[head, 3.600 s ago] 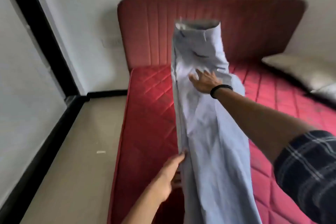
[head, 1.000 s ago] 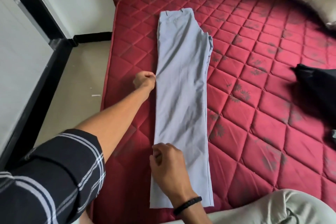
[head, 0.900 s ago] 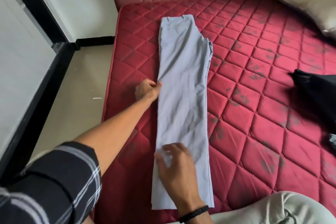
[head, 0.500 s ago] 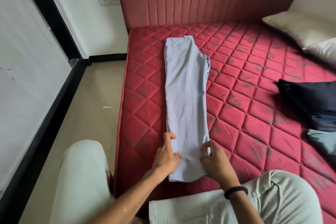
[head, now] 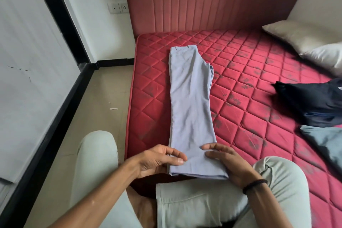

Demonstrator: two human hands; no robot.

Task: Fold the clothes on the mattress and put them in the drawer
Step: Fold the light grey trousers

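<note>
Pale grey-blue trousers [head: 191, 102] lie flat on the red quilted mattress [head: 259, 98], already folded leg on leg. Their long axis runs from the hems, at the near edge, to the waistband toward the headboard [head: 212, 0]. The left hand [head: 157, 160] pinches the hem's left corner, thumb on top; the right hand [head: 224, 159] curls round the right corner. The cloth looks light and limp, so it should fold best lifted by both hem corners.

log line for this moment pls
stage: folding | light grey trousers flat lengthwise on red quilted mattress | left hand, right hand grip hem end | drawer: unseen
</note>
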